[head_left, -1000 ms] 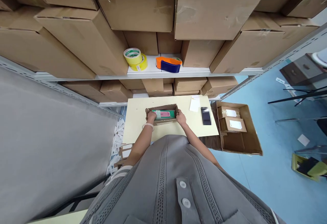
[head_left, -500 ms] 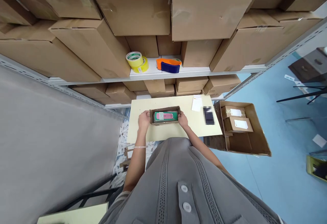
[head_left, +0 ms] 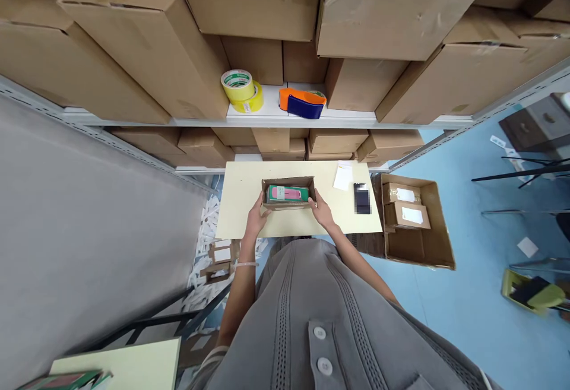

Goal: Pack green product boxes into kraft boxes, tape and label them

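A small open cardboard box sits on the pale yellow table. Inside it lies a green package with a pink item. My left hand grips the box's near left corner. At the near right corner my right hand holds the box, fingers curled on its edge. Both hands touch the box from the front side.
A white paper slip and a dark phone lie right of the box. An open carton with small labelled parcels stands beside the table. Yellow tape rolls and an orange-blue tape dispenser rest on the shelf among big cartons.
My hands slid from the box's two ends to its near corners. The box shifted slightly on the table as my head moved.
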### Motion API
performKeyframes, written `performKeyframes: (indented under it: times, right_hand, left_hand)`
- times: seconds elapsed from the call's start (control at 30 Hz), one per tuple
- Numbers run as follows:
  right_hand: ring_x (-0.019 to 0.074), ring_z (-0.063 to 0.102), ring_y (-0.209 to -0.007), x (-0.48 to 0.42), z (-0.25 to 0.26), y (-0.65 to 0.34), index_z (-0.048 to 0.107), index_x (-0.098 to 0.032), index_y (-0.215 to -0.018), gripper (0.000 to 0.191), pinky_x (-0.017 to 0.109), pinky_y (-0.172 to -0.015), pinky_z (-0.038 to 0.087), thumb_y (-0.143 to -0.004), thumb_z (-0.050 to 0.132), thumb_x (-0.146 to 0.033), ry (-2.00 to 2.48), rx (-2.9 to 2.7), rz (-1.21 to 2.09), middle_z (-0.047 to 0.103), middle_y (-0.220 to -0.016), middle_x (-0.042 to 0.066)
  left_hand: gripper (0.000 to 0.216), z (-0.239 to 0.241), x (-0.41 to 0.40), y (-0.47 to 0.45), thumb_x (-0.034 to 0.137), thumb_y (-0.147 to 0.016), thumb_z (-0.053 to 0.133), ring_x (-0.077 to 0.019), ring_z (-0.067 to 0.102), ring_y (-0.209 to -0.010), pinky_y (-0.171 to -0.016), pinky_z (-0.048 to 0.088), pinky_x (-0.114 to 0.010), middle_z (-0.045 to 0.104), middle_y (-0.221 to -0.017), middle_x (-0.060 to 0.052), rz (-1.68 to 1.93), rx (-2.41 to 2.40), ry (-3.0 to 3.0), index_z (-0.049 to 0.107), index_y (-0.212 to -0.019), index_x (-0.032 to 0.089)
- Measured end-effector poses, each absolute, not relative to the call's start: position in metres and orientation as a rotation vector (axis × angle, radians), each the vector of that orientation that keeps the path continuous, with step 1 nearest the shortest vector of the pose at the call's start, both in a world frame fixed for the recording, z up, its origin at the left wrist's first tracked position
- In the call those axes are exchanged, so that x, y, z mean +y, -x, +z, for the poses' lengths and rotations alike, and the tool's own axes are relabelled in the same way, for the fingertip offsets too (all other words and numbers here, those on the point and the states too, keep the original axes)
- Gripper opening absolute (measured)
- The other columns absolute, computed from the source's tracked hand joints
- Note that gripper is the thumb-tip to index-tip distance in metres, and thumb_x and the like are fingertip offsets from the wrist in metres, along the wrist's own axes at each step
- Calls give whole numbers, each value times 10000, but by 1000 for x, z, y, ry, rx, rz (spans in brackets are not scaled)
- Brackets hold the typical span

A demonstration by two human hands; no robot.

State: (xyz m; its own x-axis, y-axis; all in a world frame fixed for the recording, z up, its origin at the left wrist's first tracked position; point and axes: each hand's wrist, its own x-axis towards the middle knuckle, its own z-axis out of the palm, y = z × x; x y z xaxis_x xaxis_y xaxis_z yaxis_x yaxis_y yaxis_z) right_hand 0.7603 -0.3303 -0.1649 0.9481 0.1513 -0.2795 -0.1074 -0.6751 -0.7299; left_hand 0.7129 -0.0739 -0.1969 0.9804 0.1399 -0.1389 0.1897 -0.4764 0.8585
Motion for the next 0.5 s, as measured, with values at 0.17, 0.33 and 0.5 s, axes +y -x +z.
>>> performKeyframes:
  times: [0.17, 0.33, 0.5]
  right_hand:
    - [255, 430, -1361, -322, -151, -760, 254, -191, -1530, 616, 380, -1068, 413, -987, 322, -473, 2551, -175, 523, 273, -1581, 62]
    - [274, 439, -1341, -316, -145, -764, 357, -162, -1485, 588, 385, -1080, 379, -992, 339, -483, 2762, -278, 565, 342, -1548, 121]
    - [288, 515, -1249, -313, -138, -775, 310, -202, -1510, 639, 405, -1082, 313, -975, 351, -548, 2871, -406, 550, 484, -1437, 153]
  left_hand:
    - [657, -177, -87, -710, 253, -900, 526, -228, 443, -1358, -1124, 363, -350, 396, -1525, -54, -112, 296, -2323, 291, -1513, 235]
    - [563, -157, -96, -717, 240, -919, 498, -261, 521, -1281, -1039, 439, -356, 466, -1474, -111, -248, 313, -2584, 383, -1470, 229]
    - [512, -150, -94, -731, 170, -906, 479, -281, 585, -1188, -991, 457, -356, 612, -1279, -194, -339, 220, -2740, 454, -1417, 170]
